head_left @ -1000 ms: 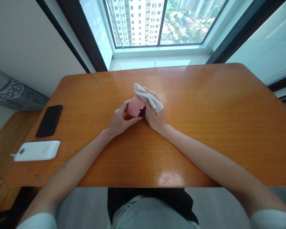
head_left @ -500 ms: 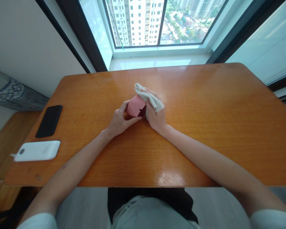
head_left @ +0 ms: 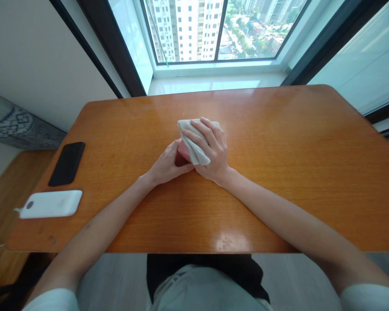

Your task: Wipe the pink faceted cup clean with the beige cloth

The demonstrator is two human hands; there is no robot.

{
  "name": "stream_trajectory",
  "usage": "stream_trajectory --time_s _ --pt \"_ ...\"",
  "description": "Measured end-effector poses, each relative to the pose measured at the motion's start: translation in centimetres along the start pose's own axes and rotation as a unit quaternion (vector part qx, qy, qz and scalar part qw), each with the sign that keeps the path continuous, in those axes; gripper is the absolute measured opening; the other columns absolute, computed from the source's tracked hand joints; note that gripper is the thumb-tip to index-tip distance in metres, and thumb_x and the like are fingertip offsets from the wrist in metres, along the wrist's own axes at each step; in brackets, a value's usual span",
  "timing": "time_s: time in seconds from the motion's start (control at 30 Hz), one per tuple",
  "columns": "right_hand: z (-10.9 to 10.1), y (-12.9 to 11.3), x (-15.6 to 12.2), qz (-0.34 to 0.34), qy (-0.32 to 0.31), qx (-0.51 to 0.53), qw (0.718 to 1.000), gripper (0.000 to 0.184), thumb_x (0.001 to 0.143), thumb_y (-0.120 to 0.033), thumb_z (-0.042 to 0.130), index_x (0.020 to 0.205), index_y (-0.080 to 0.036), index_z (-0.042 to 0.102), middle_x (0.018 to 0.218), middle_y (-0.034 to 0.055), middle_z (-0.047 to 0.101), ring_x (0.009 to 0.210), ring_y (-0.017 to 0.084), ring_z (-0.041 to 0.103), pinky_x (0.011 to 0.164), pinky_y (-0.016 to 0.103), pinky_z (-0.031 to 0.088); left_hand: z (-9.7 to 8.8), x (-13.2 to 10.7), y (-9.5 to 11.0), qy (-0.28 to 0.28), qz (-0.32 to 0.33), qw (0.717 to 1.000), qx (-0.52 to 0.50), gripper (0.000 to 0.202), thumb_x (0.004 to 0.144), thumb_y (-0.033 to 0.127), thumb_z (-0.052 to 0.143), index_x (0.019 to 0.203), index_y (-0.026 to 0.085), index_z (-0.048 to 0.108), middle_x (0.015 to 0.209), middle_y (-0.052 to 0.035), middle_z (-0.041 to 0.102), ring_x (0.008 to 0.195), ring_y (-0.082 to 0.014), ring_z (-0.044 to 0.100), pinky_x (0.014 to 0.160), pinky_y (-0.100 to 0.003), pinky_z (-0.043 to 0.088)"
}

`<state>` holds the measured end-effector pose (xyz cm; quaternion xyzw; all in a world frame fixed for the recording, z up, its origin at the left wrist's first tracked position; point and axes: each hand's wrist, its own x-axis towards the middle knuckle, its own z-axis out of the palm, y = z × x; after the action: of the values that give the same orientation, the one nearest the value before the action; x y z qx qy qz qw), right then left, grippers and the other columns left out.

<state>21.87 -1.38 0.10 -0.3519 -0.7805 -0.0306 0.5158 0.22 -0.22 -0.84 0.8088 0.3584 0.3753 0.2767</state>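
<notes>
Partly under pale cloth [head_left: 197, 156], pink object [head_left: 183, 151] — white device's [head_left: 52, 204] mark [head_left: 62, 202] unreadable.

A flat black phone [head_left: 66, 164] lay at the left of the shiny brown table [head_left: 294, 172]. A white gadget [head_left: 52, 204] lay nearer. On the far side, a window [head_left: 218, 43] showed tall buildings [head_left: 191, 30].

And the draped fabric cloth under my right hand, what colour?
The cloth is greyish white, clearest in the head view.
</notes>
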Motion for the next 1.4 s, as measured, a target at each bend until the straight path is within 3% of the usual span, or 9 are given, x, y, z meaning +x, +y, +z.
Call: stream_trajectory --time_s 0.17,0.43,0.53,0.67,0.87,1.1,1.17,1.3,1.4 --pt "0.2 -0.5 0.1 -0.016 -0.017 0.018 1.0 0.051 0.11 -0.046 0.062 0.161 -0.04 0.067 0.168 0.0042 0.068 0.163 0.042 0.057 0.139 0.071 0.04 -0.5 -0.4 0.3 0.039 0.001 0.999 -0.022 0.055 0.093 0.059 0.091 0.122 0.021 0.065 0.104 -0.0028 0.081 0.086 -0.0183 0.075 0.079 -0.03 0.063" --pt "1.5 1.2 0.8 0.212 0.075 0.173 0.959 0.048 0.12 -0.052 0.042 0.147 -0.033 0.077 0.143 0.0063 0.085 0.141 0.028 0.076 0.127 0.052 0.06 -0.3 -0.1 0.8 0.066 -0.037 0.997 -0.009 0.072 0.092 0.06 0.093 0.147 0.022 0.066 0.134 -0.0113 0.083 0.116 -0.0267 0.084 0.104 -0.036 0.069" --pt "0.9 0.5 0.4 0.121 0.036 0.133 0.983 0.048 0.118 -0.051 0.048 0.157 -0.037 0.072 0.163 0.0061 0.074 0.157 0.033 0.066 0.136 0.06 0.051 -0.4 -0.2 0.4 0.065 -0.032 0.997 -0.016 0.073 0.092 0.059 0.093 0.148 0.022 0.065 0.133 -0.0111 0.084 0.115 -0.0262 0.084 0.104 -0.037 0.069" --pt "0.2 -0.4 0.0 -0.002 -0.031 0.073 0.997 0.048 0.113 -0.052 0.059 0.159 -0.044 0.07 0.17 0.0006 0.067 0.167 0.04 0.055 0.143 0.071 0.037 -0.5 -0.4 0.2 0.056 -0.034 0.998 -0.015 0.063 0.094 0.058 0.091 0.138 0.02 0.067 0.111 -0.0051 0.086 0.093 -0.0202 0.083 0.087 -0.031 0.069" --pt "1.3 1.1 0.5 0.155 0.048 0.136 0.977 0.051 0.121 -0.048 0.038 0.164 -0.038 0.065 0.164 0.0054 0.073 0.162 0.029 0.061 0.134 0.059 0.053 -0.3 -0.1 0.8 0.072 -0.041 0.997 -0.003 0.075 0.092 0.061 0.092 0.15 0.021 0.066 0.137 -0.0124 0.083 0.116 -0.0272 0.084 0.105 -0.038 0.069" --pt "0.4 -0.6 0.0 -0.022 -0.031 0.062 0.997 0.052 0.113 -0.053 0.055 0.163 -0.042 0.066 0.171 0.0011 0.067 0.166 0.038 0.056 0.144 0.07 0.035 -0.5 -0.4 0.1 0.061 -0.02 0.998 -0.006 0.055 0.095 0.059 0.089 0.129 0.021 0.068 0.104 -0.0021 0.085 0.086 -0.0177 0.079 0.078 -0.029 0.067" --pt "0.6 -0.3 0.1 0.009 -0.013 0.079 0.997 0.051 0.115 -0.052 0.052 0.162 -0.04 0.067 0.17 0.0025 0.068 0.165 0.036 0.057 0.143 0.067 0.038 -0.4 -0.3 0.2 0.066 -0.024 0.997 -0.004 0.058 0.095 0.059 0.09 0.133 0.022 0.068 0.111 -0.0036 0.086 0.091 -0.0189 0.081 0.084 -0.03 0.068" --pt "1.3 0.8 0.5 0.16 0.055 0.137 0.976 0.05 0.12 -0.045 0.04 0.162 -0.039 0.067 0.166 0.0045 0.072 0.16 0.029 0.063 0.135 0.059 0.051 -0.4 -0.2 0.6 0.074 -0.038 0.997 0.0 0.073 0.092 0.058 0.094 0.149 0.022 0.066 0.136 -0.0104 0.084 0.115 -0.0259 0.085 0.103 -0.037 0.069" --pt "1.0 0.4 0.3 0.114 0.019 0.103 0.988 0.05 0.118 -0.046 0.046 0.164 -0.038 0.065 0.171 0.0055 0.067 0.163 0.033 0.059 0.138 0.062 0.047 -0.4 -0.3 0.3 0.067 -0.037 0.997 -0.012 0.075 0.092 0.058 0.093 0.151 0.022 0.065 0.136 -0.0114 0.084 0.115 -0.0266 0.085 0.102 -0.038 0.07"
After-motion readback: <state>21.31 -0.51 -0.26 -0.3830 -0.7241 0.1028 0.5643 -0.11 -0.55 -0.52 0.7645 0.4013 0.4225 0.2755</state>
